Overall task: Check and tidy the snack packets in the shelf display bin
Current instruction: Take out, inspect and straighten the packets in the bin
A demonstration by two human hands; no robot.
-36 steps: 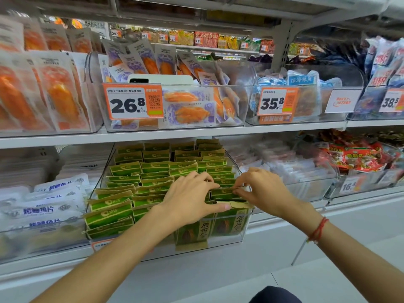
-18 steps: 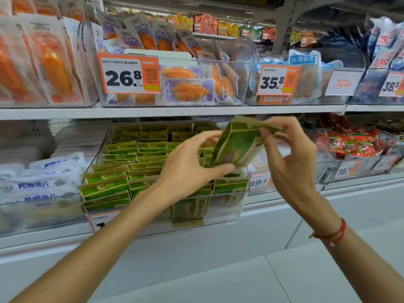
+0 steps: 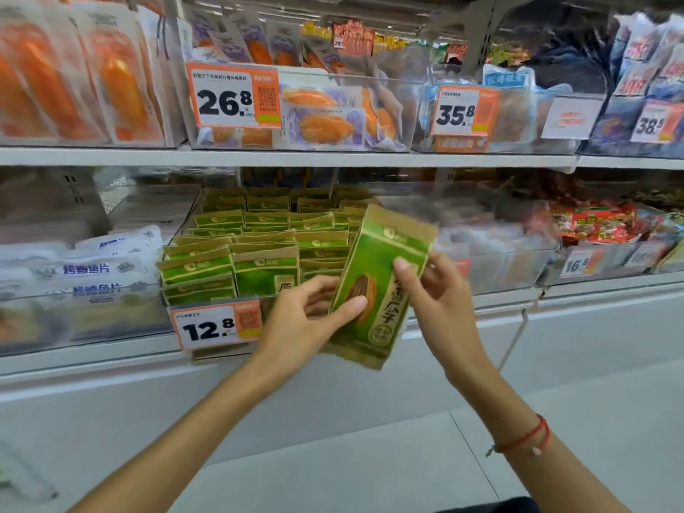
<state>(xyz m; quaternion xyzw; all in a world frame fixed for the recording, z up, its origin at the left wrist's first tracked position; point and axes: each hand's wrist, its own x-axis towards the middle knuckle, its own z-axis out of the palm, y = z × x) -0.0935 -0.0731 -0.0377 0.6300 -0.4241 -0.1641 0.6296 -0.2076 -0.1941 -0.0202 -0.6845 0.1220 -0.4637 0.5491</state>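
While the clear plastic display bin (image 3: 207,309) on the white shelf (image 3: 92,359) holds rows of green packets, one green-and-tan paper snack packet (image 3: 377,286) hangs before it, long axis nearly upright, pinched between left hand (image 3: 307,320) and right hand (image 3: 440,298) fingers.

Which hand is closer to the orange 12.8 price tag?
Left. The left hand sits just right of the orange 12.8 price tag; the right hand is farther right, beyond the green packet.
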